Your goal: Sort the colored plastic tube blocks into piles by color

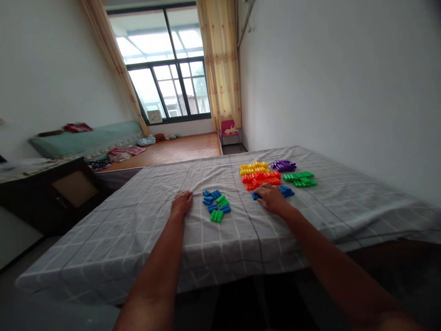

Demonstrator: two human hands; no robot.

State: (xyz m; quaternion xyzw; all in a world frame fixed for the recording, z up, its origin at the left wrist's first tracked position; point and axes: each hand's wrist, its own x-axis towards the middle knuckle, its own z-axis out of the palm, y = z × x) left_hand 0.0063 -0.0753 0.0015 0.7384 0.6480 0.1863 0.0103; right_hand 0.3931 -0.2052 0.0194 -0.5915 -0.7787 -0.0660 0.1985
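My right hand (270, 197) is over a pile of small blue plastic pieces (286, 191), its fingers curled down onto the blue ones at its left edge. My left hand (182, 202) rests on the checked cloth, fingers loosely bent and apart, with nothing visible in it. Just right of it lies a loose group of short tube-like pieces, some blue (212, 208) and some green (217, 216), set in small clusters. Behind my right hand are sorted piles: orange-red (262, 179), yellow (254, 168), purple (283, 165) and green (300, 178).
A grey checked cloth (138, 230) covers the table, wrinkled in places. To the right rises a white wall (337, 92). A dark cabinet (44, 193) stands at the left. Beyond the table are a low wooden bed (182, 149), a pink chair (228, 126) and a curtained window (165, 64).
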